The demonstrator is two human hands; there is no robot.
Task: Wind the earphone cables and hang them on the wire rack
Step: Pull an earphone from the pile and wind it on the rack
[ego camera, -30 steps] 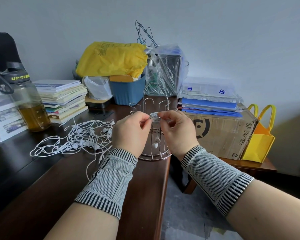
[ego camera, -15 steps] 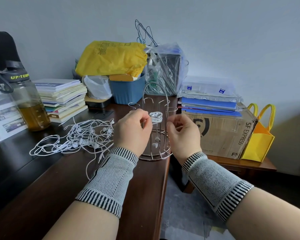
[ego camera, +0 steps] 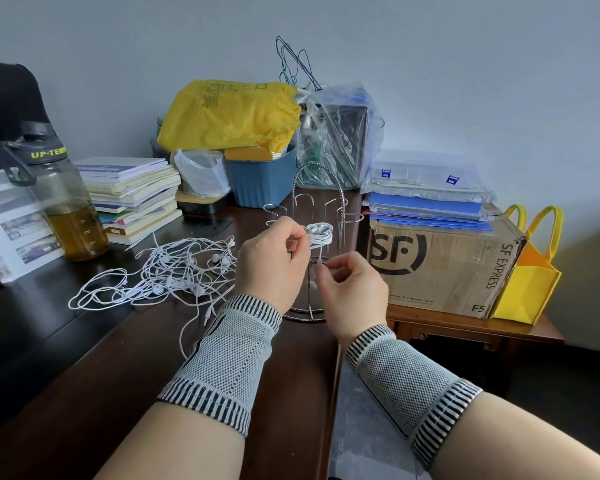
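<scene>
A chrome wire rack (ego camera: 317, 181) with hooked arms stands near the desk's right edge. A small wound white earphone bundle (ego camera: 320, 233) hangs on one of its hooks. My left hand (ego camera: 271, 259) pinches the hook or cable right beside the bundle. My right hand (ego camera: 352, 289) is lower, its fingers curled and pinching the strand that dangles from the bundle, with an earbud (ego camera: 312, 285) hanging below. A tangled pile of white earphones (ego camera: 167, 271) lies on the dark desk to the left of my left hand.
A large bottle of amber liquid (ego camera: 66, 202) and a stack of books (ego camera: 132, 199) stand at the left. Behind the rack are a blue bin (ego camera: 262, 180) and a yellow bag (ego camera: 229, 116). An SF Express carton (ego camera: 440, 265) and yellow tote (ego camera: 530, 271) sit on a side table.
Both hands held the bundle at the rack a second ago. My right hand has let go, dropped lower and now pinches the dangling strand; the bundle stays on the hook.
</scene>
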